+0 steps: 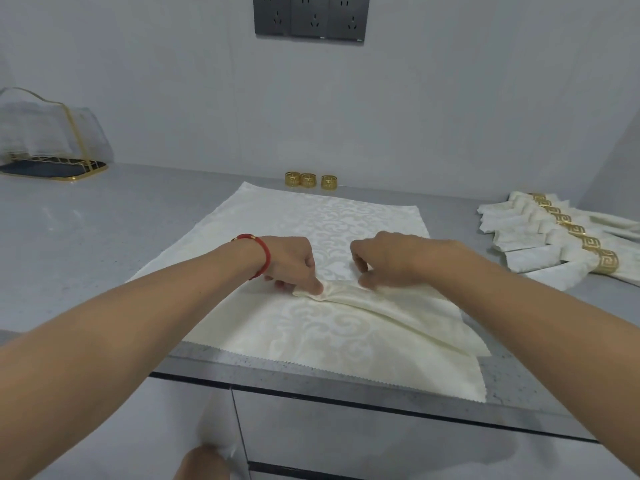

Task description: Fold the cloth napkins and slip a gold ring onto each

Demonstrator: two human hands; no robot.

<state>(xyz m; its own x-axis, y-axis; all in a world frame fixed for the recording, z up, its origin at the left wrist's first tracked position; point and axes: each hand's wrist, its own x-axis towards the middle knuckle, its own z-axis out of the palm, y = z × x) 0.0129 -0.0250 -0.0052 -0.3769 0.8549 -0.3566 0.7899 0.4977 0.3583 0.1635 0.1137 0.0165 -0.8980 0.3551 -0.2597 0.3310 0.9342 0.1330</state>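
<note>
With my left hand [294, 263] and right hand [388, 261] both pinching the cream napkin [332, 216] bunched between them on the table [104, 216], I'd gather even pleats before reaching for the gold rings [308, 180] beyond.

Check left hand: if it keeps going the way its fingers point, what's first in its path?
Likely the right hand. The left hand pinches the napkin fold with fingers aimed right along the gathered ridge; only a short stretch of bunched cloth separates them. Depth is hard to judge.

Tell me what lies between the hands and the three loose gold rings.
Only the spread napkin, lying flat in the head view.
</note>
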